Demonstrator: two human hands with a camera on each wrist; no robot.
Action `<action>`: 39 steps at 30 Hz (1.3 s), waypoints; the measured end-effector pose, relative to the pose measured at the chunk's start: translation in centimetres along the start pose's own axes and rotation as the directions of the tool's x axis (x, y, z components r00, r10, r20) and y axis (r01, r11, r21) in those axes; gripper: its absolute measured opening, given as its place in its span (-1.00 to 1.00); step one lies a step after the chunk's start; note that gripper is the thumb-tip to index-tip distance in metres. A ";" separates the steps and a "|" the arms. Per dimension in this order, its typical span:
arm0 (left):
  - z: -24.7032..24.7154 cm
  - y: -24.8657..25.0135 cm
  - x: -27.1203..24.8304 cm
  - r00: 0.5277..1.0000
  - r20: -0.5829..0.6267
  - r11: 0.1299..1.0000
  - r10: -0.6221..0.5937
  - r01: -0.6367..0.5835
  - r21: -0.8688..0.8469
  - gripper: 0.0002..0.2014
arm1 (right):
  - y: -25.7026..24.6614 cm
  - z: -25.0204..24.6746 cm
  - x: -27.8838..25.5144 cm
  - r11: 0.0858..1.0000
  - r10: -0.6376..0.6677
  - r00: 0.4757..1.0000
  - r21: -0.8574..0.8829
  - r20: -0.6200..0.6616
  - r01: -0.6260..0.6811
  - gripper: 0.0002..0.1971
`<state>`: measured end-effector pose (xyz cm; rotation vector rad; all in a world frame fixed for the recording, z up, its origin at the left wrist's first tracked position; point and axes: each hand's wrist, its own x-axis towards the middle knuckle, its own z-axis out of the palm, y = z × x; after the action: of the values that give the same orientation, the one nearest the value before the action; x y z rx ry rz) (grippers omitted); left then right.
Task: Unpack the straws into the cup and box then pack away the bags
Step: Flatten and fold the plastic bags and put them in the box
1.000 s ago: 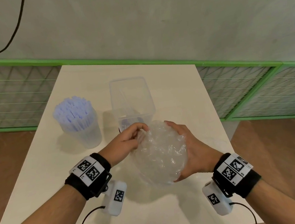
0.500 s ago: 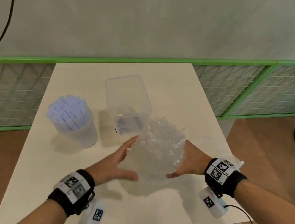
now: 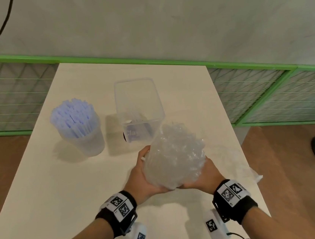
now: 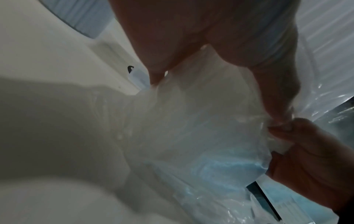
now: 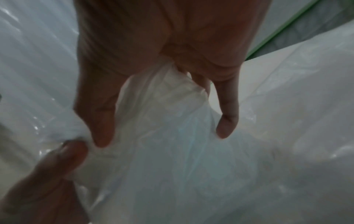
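- Head view: both hands cup a crumpled ball of clear bags (image 3: pixel 174 157) above the near middle of the surface (image 3: pixel 48 192); left hand (image 3: pixel 143 177) curls round its left flank, right hand (image 3: pixel 204 174) round its lower right
- Wrist views: fingers of each grip press into the film, thumbs nearly meeting beneath
- Box (image 3: pixel 139 109) stands just beyond the ball, slightly to its left, mouth up; cup (image 3: pixel 81 132) full of straws (image 3: pixel 73 115) sits further left
- Judgement: the ball must travel forward and a little left; the left hand is nearer the box
- Another bag (image 3: pixel 235 161) lies flat on the right
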<state>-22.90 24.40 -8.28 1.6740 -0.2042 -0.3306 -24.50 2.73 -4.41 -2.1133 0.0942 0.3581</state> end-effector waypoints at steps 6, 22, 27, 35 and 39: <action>-1.7 1.8 -1.3 0.987 -0.142 0.996 0.078 -0.085 -0.040 0.06 | -2.0 2.0 -1.1 0.979 -0.011 0.991 0.202 -0.131 0.038 -0.27; -12.3 -0.4 -5.0 0.998 -0.007 0.997 -0.068 0.069 0.046 0.28 | -3.8 11.3 2.2 0.998 -0.045 0.997 0.030 -0.056 0.046 -0.08; -12.4 -1.0 -5.0 0.999 -0.037 1.000 -0.002 0.002 0.001 0.36 | -4.7 12.5 2.0 0.997 -0.071 0.994 0.006 -0.080 0.072 0.00; -11.1 -1.8 -4.8 0.986 -0.153 0.995 -0.063 0.075 0.070 0.24 | -5.4 13.0 2.0 0.996 -0.068 0.992 -0.065 -0.106 0.061 -0.03; -10.8 -2.0 -4.4 0.979 -0.200 0.996 -0.047 0.062 0.066 0.23 | -5.7 12.1 2.2 0.996 -0.091 0.984 -0.032 -0.152 0.087 -0.06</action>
<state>-23.58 36.22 -8.65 1.7740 -0.0214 -0.1969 -23.86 16.09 -6.46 -2.1598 0.0843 0.1439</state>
